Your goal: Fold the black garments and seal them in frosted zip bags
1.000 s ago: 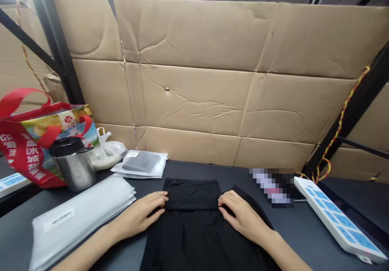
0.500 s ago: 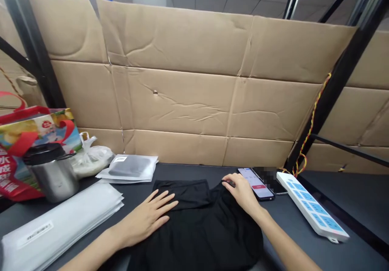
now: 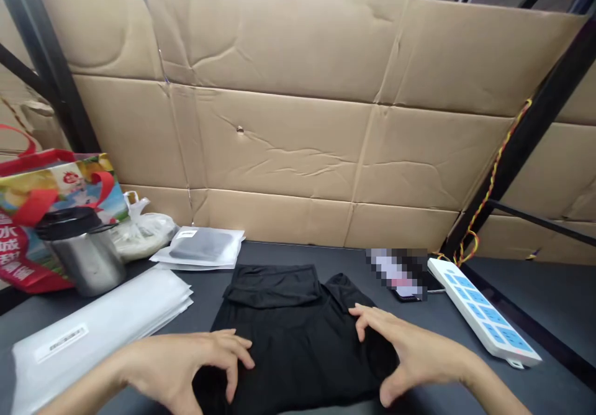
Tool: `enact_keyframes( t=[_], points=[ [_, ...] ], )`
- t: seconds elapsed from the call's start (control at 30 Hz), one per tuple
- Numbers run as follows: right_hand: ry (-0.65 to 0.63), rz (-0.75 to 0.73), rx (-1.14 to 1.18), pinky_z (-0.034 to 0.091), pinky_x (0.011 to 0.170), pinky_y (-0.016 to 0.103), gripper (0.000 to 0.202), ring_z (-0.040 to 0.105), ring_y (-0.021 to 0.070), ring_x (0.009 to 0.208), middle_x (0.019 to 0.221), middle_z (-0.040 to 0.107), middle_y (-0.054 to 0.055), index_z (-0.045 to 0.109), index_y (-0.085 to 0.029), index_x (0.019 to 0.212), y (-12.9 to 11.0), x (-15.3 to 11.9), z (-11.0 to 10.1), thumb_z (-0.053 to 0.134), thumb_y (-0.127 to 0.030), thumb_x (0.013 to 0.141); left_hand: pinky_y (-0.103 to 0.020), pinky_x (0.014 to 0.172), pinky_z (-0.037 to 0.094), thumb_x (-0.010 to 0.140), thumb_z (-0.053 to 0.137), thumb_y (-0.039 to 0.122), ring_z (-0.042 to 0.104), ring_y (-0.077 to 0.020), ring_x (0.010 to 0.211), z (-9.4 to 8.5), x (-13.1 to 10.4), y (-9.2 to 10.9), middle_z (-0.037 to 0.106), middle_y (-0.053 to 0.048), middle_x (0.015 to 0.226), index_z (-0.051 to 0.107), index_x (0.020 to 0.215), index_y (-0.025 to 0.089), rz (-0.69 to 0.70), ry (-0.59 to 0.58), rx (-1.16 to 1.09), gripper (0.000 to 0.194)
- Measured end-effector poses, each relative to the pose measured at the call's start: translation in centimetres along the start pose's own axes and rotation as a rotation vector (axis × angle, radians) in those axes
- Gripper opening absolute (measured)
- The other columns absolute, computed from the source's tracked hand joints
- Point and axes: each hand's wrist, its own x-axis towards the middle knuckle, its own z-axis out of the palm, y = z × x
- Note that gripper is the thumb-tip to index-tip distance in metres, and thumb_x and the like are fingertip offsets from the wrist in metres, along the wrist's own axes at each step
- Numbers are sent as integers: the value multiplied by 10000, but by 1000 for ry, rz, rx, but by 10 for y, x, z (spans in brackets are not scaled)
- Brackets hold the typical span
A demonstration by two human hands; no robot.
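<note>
A black garment (image 3: 298, 346) lies on the dark table in front of me, its far edge folded over into a flat band and a small bunched corner at the upper right. My left hand (image 3: 195, 362) rests at the garment's left side, fingers curved over the cloth and the thumb apart. On the opposite side, my right hand (image 3: 405, 350) arches over the right edge, with fingertips on the cloth and the thumb spread wide below. Neither hand visibly pinches the fabric. The garment's nearest part runs out of the picture at the bottom.
Left of the garment lies a stack of white plastic bags (image 3: 107, 334); behind it are a packaged dark item (image 3: 205, 245), a steel flask (image 3: 88, 259), a knotted plastic bag (image 3: 146, 232) and a colourful tote (image 3: 28, 241). Right: partly blurred phones (image 3: 400, 275) and a power strip (image 3: 484, 312). Cardboard (image 3: 279, 110) stands behind.
Both hands have moved back toward me, from the garment's far part to its sides. The right hand has let go of the upper right corner. The view has tilted slightly down.
</note>
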Motion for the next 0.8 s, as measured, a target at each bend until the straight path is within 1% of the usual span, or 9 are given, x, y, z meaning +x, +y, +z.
enact_keyframes(
  t=[0.07, 0.2, 0.33, 0.4, 0.43, 0.53, 0.67, 0.73, 0.8],
  points=[
    [-26, 3, -29, 343, 1058, 451, 460, 290, 288, 1381, 1464, 406, 58, 616, -299, 979, -2, -3, 2, 809, -456, 592, -422, 1122, 255, 706, 791, 316, 362, -265, 1349, 0, -3, -2, 539, 0, 1357, 689, 965, 288, -27, -8, -11, 280],
    [-6, 28, -44, 298, 1080, 480, 109, 276, 255, 1387, 1445, 436, 26, 676, -304, 875, -2, 0, 7, 665, -379, 796, -412, 1128, 234, 777, 712, 222, 353, -238, 1356, 1, -4, -8, 548, 11, 1348, 674, 908, 277, -77, -3, -30, 148],
    [8, 29, 29, 328, 1064, 459, 155, 349, 257, 1356, 1381, 516, 25, 699, -298, 825, 1, 4, 2, 598, -413, 849, -400, 1134, 205, 807, 632, 177, 372, -223, 1343, -2, -7, -14, 601, 16, 1277, 646, 888, 259, -80, 22, -110, 116],
    [31, 41, 110, 351, 1046, 442, 181, 415, 266, 1316, 1366, 532, 34, 699, -287, 816, 3, 5, -3, 601, -439, 842, -387, 1111, 250, 821, 626, 248, 407, -233, 1315, -5, -10, -20, 617, -1, 1252, 626, 880, 242, -70, 42, -235, 59],
    [50, 49, 159, 363, 1037, 429, 197, 444, 267, 1294, 1359, 538, 38, 694, -280, 813, 4, 7, -6, 598, -449, 841, -380, 1084, 290, 814, 640, 303, 439, -245, 1286, -7, -12, -24, 627, -13, 1233, 614, 874, 233, -66, 67, -305, 95],
    [150, 62, 288, 416, 979, 362, 254, 529, 249, 1201, 1283, 591, 47, 671, -254, 820, 9, 17, -16, 546, -470, 868, -326, 894, 433, 784, 654, 449, 580, -245, 1062, -13, -11, -37, 675, -29, 1059, 575, 850, 211, -112, 257, -461, 260],
    [286, 120, 161, 457, 818, 293, 296, 627, 205, 920, 970, 687, 40, 643, -218, 831, 22, 49, -22, 449, -428, 909, -250, 628, 427, 824, 552, 530, 566, -161, 689, -22, 8, -58, 569, 22, 725, 500, 799, 202, -240, 687, -490, 333],
    [324, 175, 60, 444, 734, 280, 282, 622, 194, 815, 841, 681, 29, 627, -205, 770, 31, 67, -18, 444, -376, 900, -256, 569, 408, 830, 480, 550, 539, -164, 592, -25, 22, -73, 514, 33, 610, 471, 743, 206, -325, 811, -285, 355],
    [338, 216, 27, 427, 665, 272, 221, 616, 190, 741, 763, 670, 26, 611, -197, 728, 40, 80, -10, 486, -322, 861, -280, 574, 406, 833, 435, 509, 551, -191, 582, -26, 32, -88, 517, 22, 563, 463, 688, 214, -414, 863, -2, 329]
  ],
)
